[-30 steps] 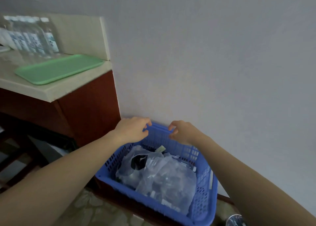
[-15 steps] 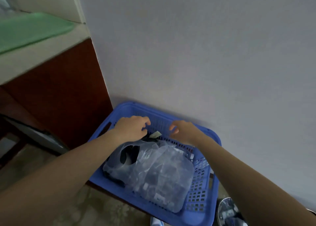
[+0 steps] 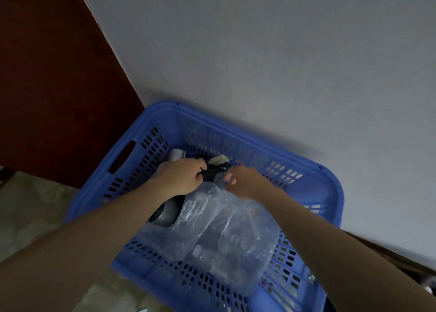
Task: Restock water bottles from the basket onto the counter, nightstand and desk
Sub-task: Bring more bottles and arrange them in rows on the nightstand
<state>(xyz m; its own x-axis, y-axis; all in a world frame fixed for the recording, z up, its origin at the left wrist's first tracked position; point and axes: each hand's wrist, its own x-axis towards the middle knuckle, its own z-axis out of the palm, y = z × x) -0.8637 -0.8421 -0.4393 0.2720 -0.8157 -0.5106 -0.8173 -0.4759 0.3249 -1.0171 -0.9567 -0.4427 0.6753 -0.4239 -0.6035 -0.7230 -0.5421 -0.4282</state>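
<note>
both hands at the neck of the bag in the basket

a blue basket (image 3: 336, 200) fills the centre and lower part of the frame, set on the floor (image 3: 30, 212) against a grey wall (image 3: 283, 52), just beside a dark red-brown cabinet side (image 3: 59, 87) at upper left. inside it lies a clear plastic bag (image 3: 236, 222); the water bottles (image 3: 212, 250) show through it only as blurred clear shapes. the left hand (image 3: 180, 177) and the right hand (image 3: 245, 181) meet at the bag's gathered far end, near the basket's far wall. the left hand's fingers are curled around the dark, bunched neck of the bag, and the right hand pinches the same neck from the other side, fingertips nearly touching the left's. a grey cylinder (image 3: 167, 213) lies under the left wrist, beside the bag. a pale slip (image 3: 218, 160) pokes up just beyond the hands.
</note>
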